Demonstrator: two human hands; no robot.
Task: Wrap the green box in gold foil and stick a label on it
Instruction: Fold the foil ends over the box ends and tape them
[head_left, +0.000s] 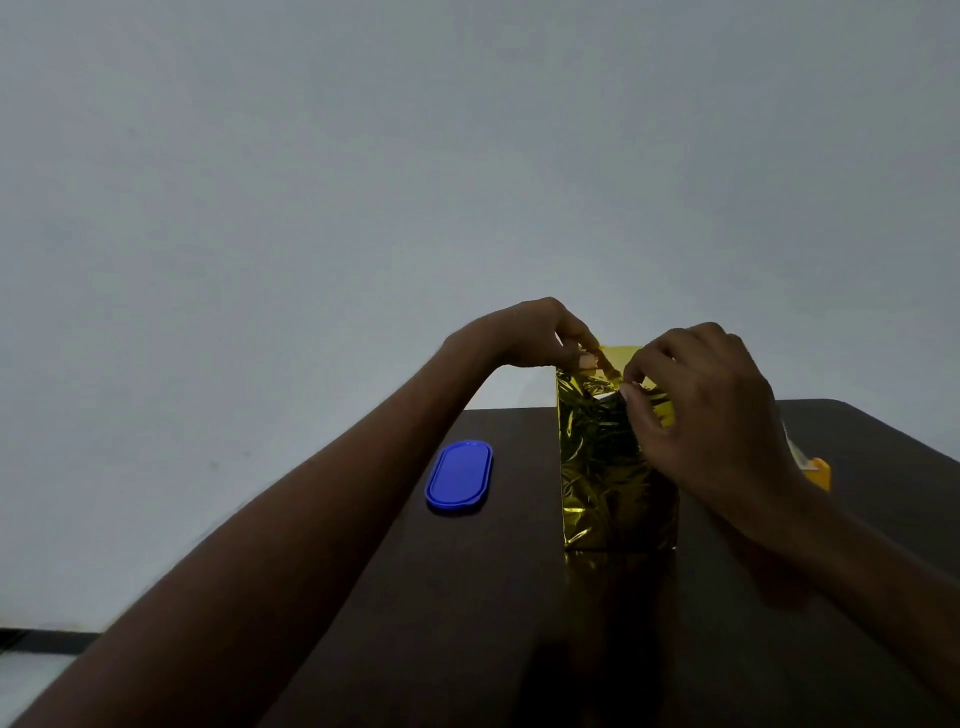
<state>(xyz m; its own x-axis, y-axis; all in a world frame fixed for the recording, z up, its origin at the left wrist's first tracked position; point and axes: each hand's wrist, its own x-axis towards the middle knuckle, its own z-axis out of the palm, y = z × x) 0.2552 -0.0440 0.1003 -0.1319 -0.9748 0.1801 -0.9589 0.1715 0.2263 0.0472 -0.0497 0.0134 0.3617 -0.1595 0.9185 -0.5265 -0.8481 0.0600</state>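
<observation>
Left hand (540, 332) and right hand (711, 410) both pinch the gold foil (602, 457) at the top of the upright wrapped box, standing mid-desk (519, 597), blue oval lid (459, 477) just left, orange object (820, 472) partly hidden right.

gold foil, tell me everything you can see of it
The gold foil is shiny, crinkled and reflective, wrapped around an upright box on the dark table, so no green shows. Its lower edge meets the tabletop. At the top, loose flaps stand open; the left hand and right hand pinch them.
</observation>
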